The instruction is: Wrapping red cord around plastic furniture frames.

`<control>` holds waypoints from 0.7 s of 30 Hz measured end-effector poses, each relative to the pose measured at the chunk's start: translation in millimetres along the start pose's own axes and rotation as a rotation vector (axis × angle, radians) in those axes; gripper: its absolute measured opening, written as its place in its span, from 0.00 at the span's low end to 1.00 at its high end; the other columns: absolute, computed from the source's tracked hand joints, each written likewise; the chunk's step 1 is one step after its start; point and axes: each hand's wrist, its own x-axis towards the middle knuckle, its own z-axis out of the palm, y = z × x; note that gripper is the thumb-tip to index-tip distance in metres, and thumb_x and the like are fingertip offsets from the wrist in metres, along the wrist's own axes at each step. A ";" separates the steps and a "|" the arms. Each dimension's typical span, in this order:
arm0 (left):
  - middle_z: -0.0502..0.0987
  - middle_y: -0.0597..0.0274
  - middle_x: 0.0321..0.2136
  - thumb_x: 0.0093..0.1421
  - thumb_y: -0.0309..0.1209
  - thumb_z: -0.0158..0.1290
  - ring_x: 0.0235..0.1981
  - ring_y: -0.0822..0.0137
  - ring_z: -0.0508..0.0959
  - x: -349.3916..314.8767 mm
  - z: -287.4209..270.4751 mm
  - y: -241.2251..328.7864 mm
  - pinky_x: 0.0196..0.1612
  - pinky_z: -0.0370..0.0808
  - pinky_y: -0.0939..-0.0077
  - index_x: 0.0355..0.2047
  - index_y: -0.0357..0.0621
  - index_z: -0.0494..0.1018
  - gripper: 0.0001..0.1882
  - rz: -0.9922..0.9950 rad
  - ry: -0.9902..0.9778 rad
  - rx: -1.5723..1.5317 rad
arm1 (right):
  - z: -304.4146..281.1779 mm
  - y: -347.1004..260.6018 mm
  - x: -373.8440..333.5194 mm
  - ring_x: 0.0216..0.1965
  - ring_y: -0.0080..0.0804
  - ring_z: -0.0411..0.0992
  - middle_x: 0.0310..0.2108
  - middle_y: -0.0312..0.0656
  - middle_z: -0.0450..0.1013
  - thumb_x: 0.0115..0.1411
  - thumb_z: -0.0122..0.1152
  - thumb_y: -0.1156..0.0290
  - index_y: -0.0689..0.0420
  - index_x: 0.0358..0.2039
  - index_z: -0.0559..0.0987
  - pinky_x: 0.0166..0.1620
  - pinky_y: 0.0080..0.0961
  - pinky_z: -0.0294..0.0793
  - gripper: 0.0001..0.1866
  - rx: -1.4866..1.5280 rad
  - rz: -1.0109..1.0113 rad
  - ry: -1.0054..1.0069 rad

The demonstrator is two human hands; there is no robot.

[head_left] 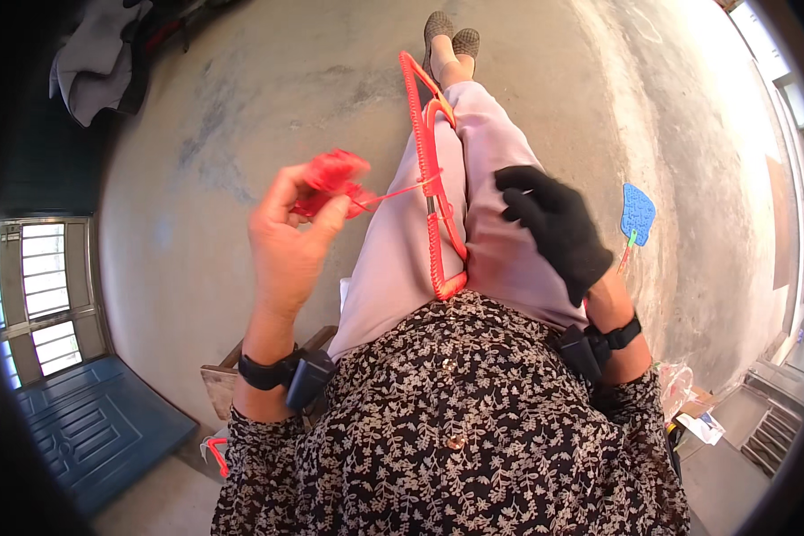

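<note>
The person sits with legs stretched toward the far side, and a red cord-wrapped frame [428,152] lies lengthwise over the trousers [393,259], its near end touching the patterned shirt [456,402]. A short dark stretch of its left bar shows bare between the wrapped parts.

To the left of the frame, the left hand [286,243] is raised, its fingers grasping a bundle of red cord [332,174]. The bundle is blurred, so whether it is wound or merely crumpled is hard to tell. A taut red strand [393,193] runs from it rightward to the frame's left bar.

The right hand [556,221], in a black glove, hangs over the right leg, apart from the frame; its fingers are released, loosely bent with a gap between thumb and forefinger.

Farther right on the concrete floor [688,295] lies a blue fly swatter [637,214]. Gray cloth [98,80] is at the far left, and a blue door panel [98,429] is at the near left.
</note>
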 end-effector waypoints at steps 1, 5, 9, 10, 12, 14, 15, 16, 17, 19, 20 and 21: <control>0.78 0.62 0.35 0.54 0.18 0.54 0.34 0.69 0.78 -2.1 -5.9 -7.1 0.36 0.75 0.74 0.40 0.38 0.70 0.12 0.065 -0.057 0.342 | 12.9 -4.1 0.4 0.30 0.22 0.73 0.33 0.38 0.76 0.65 0.53 0.68 0.60 0.48 0.75 0.36 0.22 0.74 0.14 0.139 0.034 -0.110; 0.74 0.53 0.31 0.44 0.19 0.56 0.37 0.54 0.73 -7.2 4.0 -28.1 0.41 0.72 0.67 0.35 0.40 0.73 0.15 0.419 -0.343 0.862 | 40.2 -4.2 7.0 0.24 0.27 0.73 0.24 0.40 0.74 0.63 0.55 0.65 0.55 0.52 0.72 0.32 0.25 0.74 0.17 0.265 0.268 -0.380; 0.76 0.54 0.32 0.46 0.21 0.57 0.37 0.58 0.76 -15.3 24.3 -48.7 0.40 0.73 0.68 0.40 0.42 0.71 0.18 0.324 -0.457 0.818 | 34.0 -25.2 -4.8 0.23 0.39 0.74 0.22 0.48 0.74 0.55 0.62 0.66 0.47 0.53 0.71 0.31 0.31 0.73 0.24 -0.406 -0.041 -0.414; 0.76 0.55 0.34 0.47 0.21 0.57 0.39 0.60 0.77 -14.8 33.2 -41.9 0.40 0.74 0.70 0.40 0.41 0.71 0.18 0.130 -0.462 0.642 | 33.7 -23.2 -6.9 0.23 0.39 0.74 0.22 0.48 0.74 0.55 0.62 0.66 0.47 0.53 0.71 0.31 0.31 0.73 0.24 -0.410 -0.038 -0.413; 0.77 0.56 0.36 0.48 0.21 0.56 0.41 0.62 0.77 -14.6 39.3 -39.5 0.40 0.75 0.71 0.41 0.40 0.71 0.17 -0.060 -0.463 0.461 | 33.1 -16.4 -9.3 0.25 0.40 0.75 0.25 0.47 0.75 0.54 0.64 0.66 0.50 0.51 0.73 0.32 0.31 0.73 0.23 -0.672 -0.185 -0.387; 0.78 0.60 0.38 0.52 0.21 0.55 0.43 0.66 0.77 -10.5 41.5 -41.3 0.40 0.76 0.74 0.44 0.39 0.70 0.18 -0.126 -0.280 0.146 | 20.8 -10.6 -10.0 0.28 0.38 0.75 0.28 0.46 0.75 0.53 0.66 0.67 0.52 0.49 0.75 0.34 0.30 0.73 0.22 -0.543 -0.190 -0.282; 0.76 0.61 0.41 0.55 0.23 0.54 0.42 0.69 0.77 -8.1 35.5 -36.7 0.40 0.77 0.78 0.49 0.39 0.68 0.20 -0.055 -0.276 0.234 | 14.0 -7.9 -10.4 0.31 0.35 0.76 0.31 0.45 0.76 0.52 0.67 0.67 0.54 0.47 0.76 0.37 0.28 0.73 0.21 -0.411 -0.196 -0.179; 0.76 0.61 0.41 0.55 0.23 0.54 0.42 0.69 0.77 -5.4 30.6 -28.4 0.40 0.77 0.78 0.49 0.39 0.68 0.20 -0.055 -0.281 0.236 | 6.8 -12.4 -11.8 0.39 0.29 0.76 0.37 0.42 0.76 0.50 0.69 0.68 0.59 0.43 0.78 0.43 0.25 0.73 0.19 -0.189 -0.176 -0.095; 0.76 0.58 0.43 0.56 0.23 0.53 0.42 0.69 0.77 -3.9 23.8 -18.3 0.40 0.77 0.78 0.52 0.39 0.66 0.22 -0.236 -0.346 -0.009 | -1.0 -17.0 -13.5 0.43 0.29 0.74 0.38 0.43 0.76 0.53 0.67 0.67 0.60 0.43 0.78 0.47 0.25 0.72 0.18 -0.106 -0.172 -0.010; 0.72 0.49 0.50 0.61 0.31 0.52 0.46 0.66 0.76 -1.7 12.0 0.6 0.40 0.77 0.78 0.58 0.38 0.60 0.26 -0.465 -0.547 -0.402 | -18.6 -32.9 -19.7 0.47 0.32 0.73 0.41 0.45 0.75 0.57 0.62 0.65 0.63 0.46 0.75 0.54 0.29 0.68 0.19 0.265 -0.126 0.073; 0.72 0.49 0.50 0.61 0.31 0.52 0.46 0.66 0.76 -5.6 13.7 0.9 0.40 0.77 0.78 0.58 0.38 0.60 0.26 -0.463 -0.545 -0.402 | -26.2 -38.6 -23.8 0.49 0.35 0.72 0.43 0.47 0.75 0.59 0.59 0.64 0.64 0.48 0.73 0.57 0.33 0.66 0.20 0.550 -0.084 0.065; 0.70 0.48 0.52 0.61 0.37 0.52 0.49 0.63 0.74 -11.3 18.7 1.5 0.41 0.77 0.76 0.58 0.37 0.60 0.28 -0.517 -0.630 -0.606 | -36.2 -29.4 -32.3 0.49 0.37 0.72 0.45 0.48 0.73 0.60 0.56 0.64 0.63 0.50 0.70 0.58 0.35 0.65 0.22 0.820 -0.103 0.139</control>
